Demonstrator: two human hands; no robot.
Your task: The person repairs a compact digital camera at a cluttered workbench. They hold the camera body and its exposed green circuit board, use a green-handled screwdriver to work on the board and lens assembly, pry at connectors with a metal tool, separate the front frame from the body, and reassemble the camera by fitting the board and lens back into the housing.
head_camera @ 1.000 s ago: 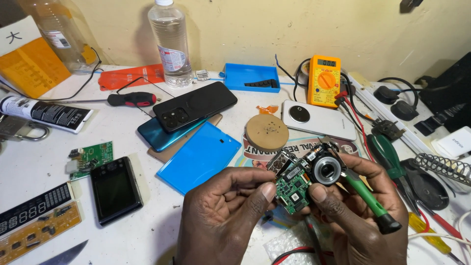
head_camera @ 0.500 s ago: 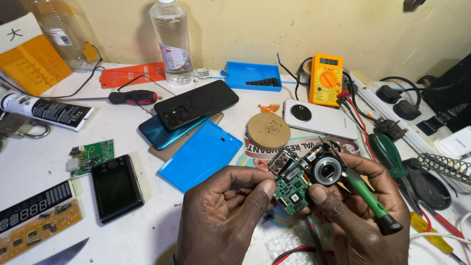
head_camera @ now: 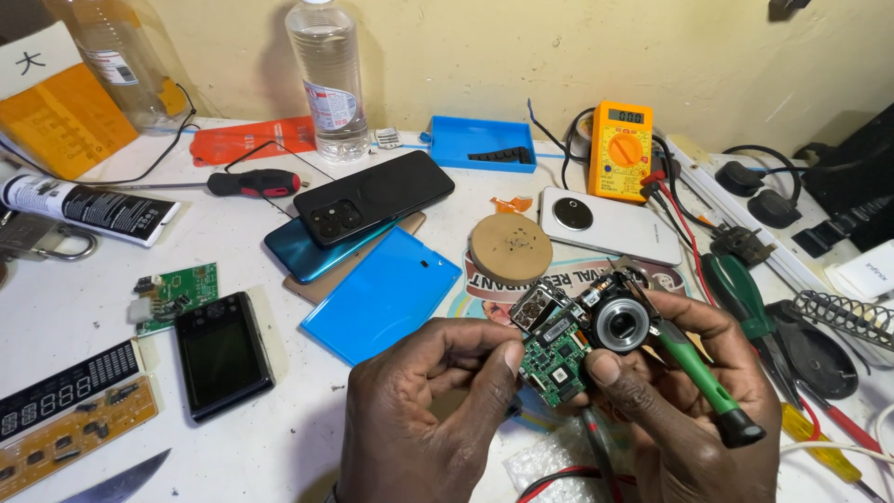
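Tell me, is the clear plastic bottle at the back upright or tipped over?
Upright. The clear plastic bottle stands on its base on the white table near the wall.

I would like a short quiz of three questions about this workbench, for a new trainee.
1. True or false: the right hand holds a green-handled screwdriver.
2. Which colour is the multimeter? A red, B orange, C white.
3. What do the fingers of the left hand pinch?

Key:
1. True.
2. B.
3. The green circuit board joined to the camera lens.
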